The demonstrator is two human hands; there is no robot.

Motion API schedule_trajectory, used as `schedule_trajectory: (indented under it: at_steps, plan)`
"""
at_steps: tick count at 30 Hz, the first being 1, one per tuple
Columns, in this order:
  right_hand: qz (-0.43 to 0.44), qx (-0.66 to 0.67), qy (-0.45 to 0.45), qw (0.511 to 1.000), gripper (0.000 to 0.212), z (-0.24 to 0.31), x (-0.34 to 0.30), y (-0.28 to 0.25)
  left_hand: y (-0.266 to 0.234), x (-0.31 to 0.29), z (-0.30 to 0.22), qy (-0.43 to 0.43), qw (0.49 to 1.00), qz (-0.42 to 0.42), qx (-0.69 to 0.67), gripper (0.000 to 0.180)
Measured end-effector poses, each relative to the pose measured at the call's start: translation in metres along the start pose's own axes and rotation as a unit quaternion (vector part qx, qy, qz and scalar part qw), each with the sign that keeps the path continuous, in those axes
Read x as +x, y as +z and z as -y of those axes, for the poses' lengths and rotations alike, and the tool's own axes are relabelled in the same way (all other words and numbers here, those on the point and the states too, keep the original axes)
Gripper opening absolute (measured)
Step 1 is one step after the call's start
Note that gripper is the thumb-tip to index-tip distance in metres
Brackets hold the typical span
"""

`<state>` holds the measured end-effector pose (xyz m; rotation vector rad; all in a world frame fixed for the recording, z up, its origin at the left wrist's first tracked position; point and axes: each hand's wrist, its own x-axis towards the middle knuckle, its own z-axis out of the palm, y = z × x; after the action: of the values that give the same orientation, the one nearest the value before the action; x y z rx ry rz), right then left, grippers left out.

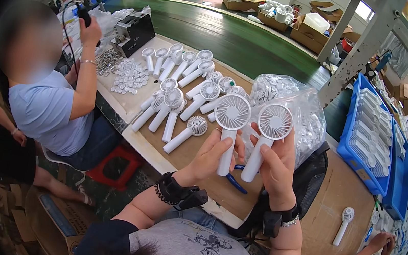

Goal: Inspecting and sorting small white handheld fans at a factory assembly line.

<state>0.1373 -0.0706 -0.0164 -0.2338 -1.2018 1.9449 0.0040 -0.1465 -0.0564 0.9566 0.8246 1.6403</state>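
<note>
Side by side over the worktable, I hold two white handheld fans upright, their round grilles turned toward me. My left hand (209,155) is closed round the handle of the left fan (232,114). The handle of the right fan (274,122) sits in my right hand (279,167), with the thumb across its front. Below them a blue-handled tool (236,184) lies on the brown board, partly hidden by my hands. Several more white handheld fans (172,97) lie loosely to the left. Behind the held fans is a clear plastic bag (309,113) with small parts.
Clear round pieces (131,76) and metal rings (107,62) lie at the far left, by a black box (134,33). A green conveyor belt (202,21) runs behind. Blue crates (365,133) stand right, near a single fan (343,226). Co-workers sit on both sides.
</note>
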Motion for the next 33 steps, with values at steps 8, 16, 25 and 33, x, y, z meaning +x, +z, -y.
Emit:
schedule_trajectory:
  at_steps: [8,16,25,33]
  plan:
    - [0.003,0.002,0.0,1.0,0.079,0.0,0.0001,0.0003,0.0038,0.0009,-0.0016,-0.001,1.0,-0.007,0.008,0.036]
    - [0.005,0.004,0.001,1.0,0.079,-0.0011,-0.0002,-0.0001,0.0039,-0.0002,-0.0014,-0.002,1.0,-0.005,0.014,0.035]
    - [0.006,0.01,0.002,1.0,0.079,-0.0017,-0.0009,-0.0018,0.0051,0.0007,0.0008,0.0,1.0,0.007,0.017,0.035]
    - [0.005,0.019,0.0,1.0,0.079,-0.0031,0.0008,0.0021,0.0059,-0.0006,0.0019,0.025,0.999,-0.02,0.04,0.034]
